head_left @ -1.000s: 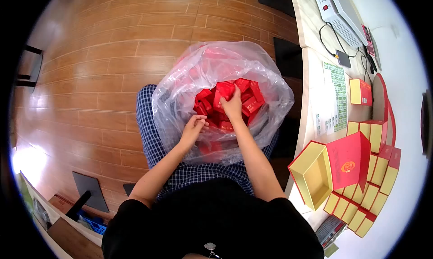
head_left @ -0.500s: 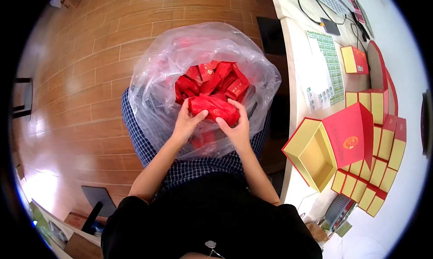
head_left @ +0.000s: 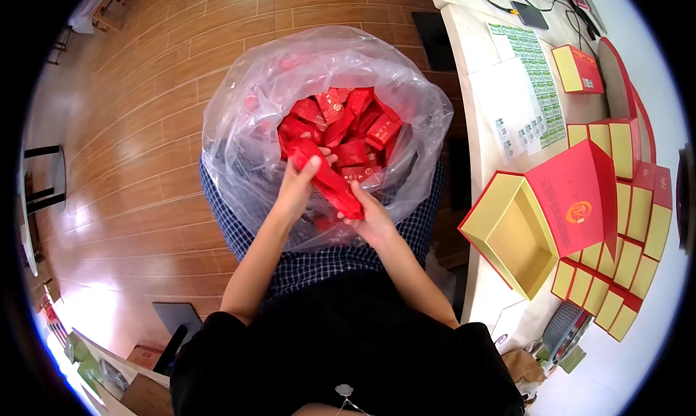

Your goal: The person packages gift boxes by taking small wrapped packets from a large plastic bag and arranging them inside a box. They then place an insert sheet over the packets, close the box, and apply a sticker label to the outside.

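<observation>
A red packet (head_left: 328,178) is held between both hands above the near part of a large clear plastic bag (head_left: 239,119). My left hand (head_left: 299,178) is closed round its upper left end, thumb on top. The lower right end is pinched by my right hand (head_left: 368,217), its thumb along the packet's edge. Many similar red packets (head_left: 351,122) with gold print lie inside the bag, just beyond my hands. The bag stands between my knees, its mouth spread wide.
On the white table (head_left: 453,46) at right are an open red and gold box (head_left: 518,235), rows of closed boxes (head_left: 598,271), label sheets (head_left: 533,75), a single box (head_left: 578,69), cables and a grey basket (head_left: 562,330). A dark chair (head_left: 45,177) stands at far left.
The held packet has turned from nearly level to a steep slant, its right end lower. My right hand has moved down and towards me. The view has shifted slightly.
</observation>
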